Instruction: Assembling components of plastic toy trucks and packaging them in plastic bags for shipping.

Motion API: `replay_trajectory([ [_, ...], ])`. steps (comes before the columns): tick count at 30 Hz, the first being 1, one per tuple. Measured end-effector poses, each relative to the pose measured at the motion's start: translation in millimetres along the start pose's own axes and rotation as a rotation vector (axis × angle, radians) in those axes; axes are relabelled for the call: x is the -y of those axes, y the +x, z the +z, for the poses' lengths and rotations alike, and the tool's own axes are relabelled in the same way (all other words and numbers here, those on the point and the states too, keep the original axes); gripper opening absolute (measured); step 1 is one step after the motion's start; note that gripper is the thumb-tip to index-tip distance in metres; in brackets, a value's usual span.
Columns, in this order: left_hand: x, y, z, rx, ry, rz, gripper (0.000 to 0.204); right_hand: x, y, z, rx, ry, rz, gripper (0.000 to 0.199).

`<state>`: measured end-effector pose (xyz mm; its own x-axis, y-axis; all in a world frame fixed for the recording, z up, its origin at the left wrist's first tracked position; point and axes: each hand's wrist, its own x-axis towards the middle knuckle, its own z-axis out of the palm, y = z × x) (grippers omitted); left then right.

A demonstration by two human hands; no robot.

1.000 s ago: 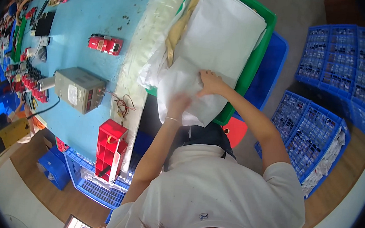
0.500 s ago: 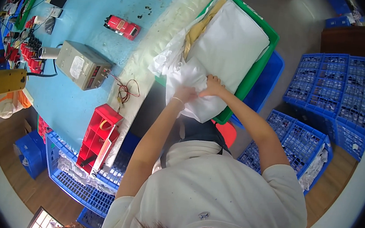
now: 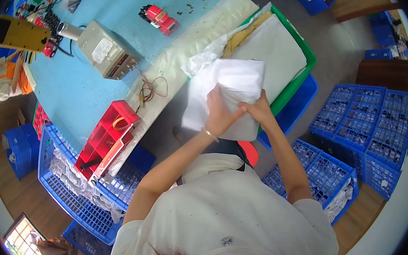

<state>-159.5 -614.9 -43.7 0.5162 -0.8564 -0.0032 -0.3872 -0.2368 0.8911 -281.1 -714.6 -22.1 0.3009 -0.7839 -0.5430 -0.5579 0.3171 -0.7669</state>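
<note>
A white, thin, flexible sheet (image 3: 241,77) is folded into a loose bundle in front of me, its upper part blurred. My left hand (image 3: 221,113) grips the bundle from the near side, a band around its wrist. On the right edge, my right hand (image 3: 259,111) pinches the same bundle, thumb over the top and fingers partly hidden at the side. Beyond it lies a green tray (image 3: 308,54) lined with more flat white sheets (image 3: 280,46). A tan crumpled wrap (image 3: 244,35) runs along the tray's left side.
On the blue table (image 3: 127,2) are a red toy truck (image 3: 159,20), a grey power unit (image 3: 104,50), thin wires (image 3: 151,90) and a red divided box (image 3: 107,140). Blue crates (image 3: 360,133) stand at right, another crate (image 3: 79,199) at lower left. A person (image 3: 10,77) works at far left.
The crumpled sheet is now lifted and folded flatter, raised over the tray's near end. Both hands have shifted with it, gripping its near and right sides. The view has turned slightly.
</note>
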Motion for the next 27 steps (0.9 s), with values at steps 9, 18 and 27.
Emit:
replay_trajectory([
  [9,-65,-28,-193,0.161,-0.972,-0.232,0.083,130,-104,50,0.578,0.206,-0.379,0.081],
  [18,-50,-152,-291,-0.262,-0.615,-0.046,0.07,142,-104,181,1.372,0.098,-0.618,0.068],
  [27,45,-260,-371,-0.9,-0.89,-0.134,0.076,146,-194,374,1.505,-0.243,-0.591,0.075],
])
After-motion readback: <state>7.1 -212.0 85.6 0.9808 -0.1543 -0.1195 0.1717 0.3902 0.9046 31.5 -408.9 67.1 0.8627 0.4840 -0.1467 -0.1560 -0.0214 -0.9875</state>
